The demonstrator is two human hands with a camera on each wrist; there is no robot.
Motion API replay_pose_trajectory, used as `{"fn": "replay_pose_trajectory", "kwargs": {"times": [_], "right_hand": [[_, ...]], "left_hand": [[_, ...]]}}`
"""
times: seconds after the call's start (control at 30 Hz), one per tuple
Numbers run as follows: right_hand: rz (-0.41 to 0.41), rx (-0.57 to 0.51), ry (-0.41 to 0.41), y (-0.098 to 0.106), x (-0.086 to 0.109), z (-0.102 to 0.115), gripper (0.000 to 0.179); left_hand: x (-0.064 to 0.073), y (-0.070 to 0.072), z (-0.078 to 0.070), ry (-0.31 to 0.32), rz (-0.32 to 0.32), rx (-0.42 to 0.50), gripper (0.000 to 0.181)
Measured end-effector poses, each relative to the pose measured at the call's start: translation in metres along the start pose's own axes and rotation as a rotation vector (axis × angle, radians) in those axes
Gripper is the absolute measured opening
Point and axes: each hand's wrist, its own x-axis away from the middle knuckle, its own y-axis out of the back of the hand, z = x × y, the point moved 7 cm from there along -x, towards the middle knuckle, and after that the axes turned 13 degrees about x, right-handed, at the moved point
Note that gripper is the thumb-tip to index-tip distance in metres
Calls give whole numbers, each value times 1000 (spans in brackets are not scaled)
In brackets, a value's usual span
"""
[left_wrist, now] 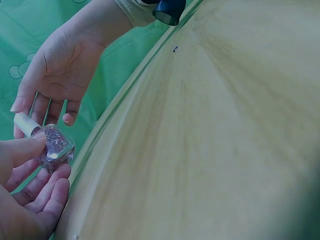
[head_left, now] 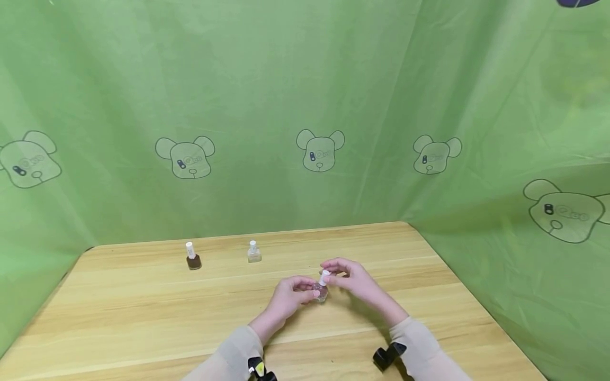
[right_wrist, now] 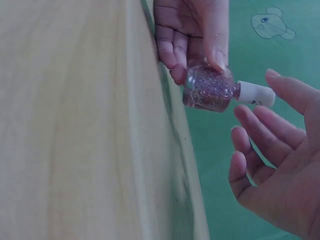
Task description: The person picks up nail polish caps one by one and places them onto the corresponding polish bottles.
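My left hand [head_left: 287, 299] pinches a small glass nail polish bottle [right_wrist: 207, 89] between thumb and fingers, over the right half of the table. Pinkish-purple glitter polish shows through its clear sides. Its white cap [right_wrist: 256, 94] points toward my right hand [head_left: 356, 281]. In the right wrist view, thumb and fingers of that hand lie loosely around the cap, with a gap between thumb and cap. The head view has the bottle tilted, cap up. In the left wrist view, the left thumb presses on the glitter bottle [left_wrist: 55, 147].
A dark nail polish bottle [head_left: 193, 261] with a white cap stands at the table's back left. To its right is a clear one [head_left: 254, 255], also white-capped. Green curtains [head_left: 267, 106] with bear-head prints rise behind and beside the wooden table [head_left: 157, 312].
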Motion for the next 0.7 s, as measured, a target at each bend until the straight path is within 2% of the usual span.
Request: {"fn": "replay_pose_trajectory", "kwargs": {"times": [0.17,0.3,0.5,0.7], "right_hand": [[57,-35,60,-1,-1,0,45],[68,-36,67,-2,-1,0,41],[32,-32,42,0,0,1,34],[-27,0,-19,1,0,0,27]], "left_hand": [[-1,1,1,5,-7,8,31],[-4,1,5,6,-9,-3,30],[-4,1,6,6,-3,-18,30],[-2,0,3,5,11,-13,30]]}}
